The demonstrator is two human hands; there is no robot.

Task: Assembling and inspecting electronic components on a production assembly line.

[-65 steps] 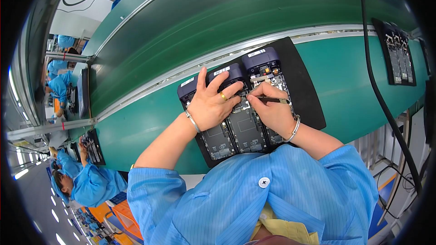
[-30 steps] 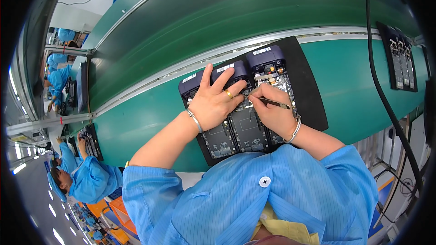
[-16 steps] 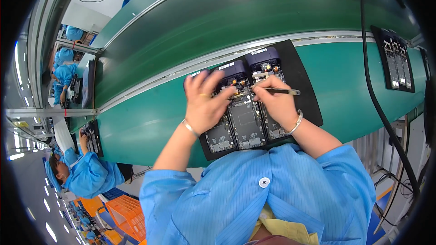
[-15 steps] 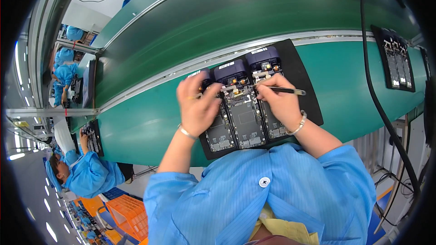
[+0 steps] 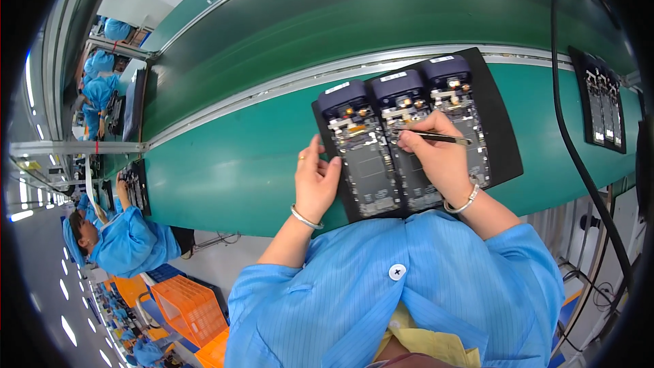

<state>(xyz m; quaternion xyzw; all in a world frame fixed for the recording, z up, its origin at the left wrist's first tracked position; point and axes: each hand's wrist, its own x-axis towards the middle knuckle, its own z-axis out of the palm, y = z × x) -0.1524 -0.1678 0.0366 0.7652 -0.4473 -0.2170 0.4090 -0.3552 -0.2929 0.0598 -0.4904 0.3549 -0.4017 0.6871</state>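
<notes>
A black tray (image 5: pixel 501 140) on the green bench bears three handheld devices side by side, their circuit boards bare and a dark purple block at the far end of each. My right hand (image 5: pixel 443 157) pinches dark tweezers (image 5: pixel 453 140) over the middle device (image 5: pixel 417 174); their tips are too small to make out. Along the tray's left edge lies my left hand (image 5: pixel 317 180), fingers apart and holding nothing, close to the left device (image 5: pixel 368 163). Whether it touches the tray I cannot tell. The right device (image 5: pixel 473 126) is partly behind my right hand.
A metal rail (image 5: pixel 272 92) runs behind the tray, with a dark green belt (image 5: pixel 340 20) beyond. A black cable (image 5: pixel 569 129) hangs at right, before another loaded tray (image 5: pixel 603 102). Leftward, a person in blue (image 5: pixel 133 245) works at the bench; orange crates (image 5: pixel 187 307) stand below.
The tray with its devices has shifted right and turned slightly. My left hand has come down from over the left device to the tray's left side. The tweezers are now over the middle device.
</notes>
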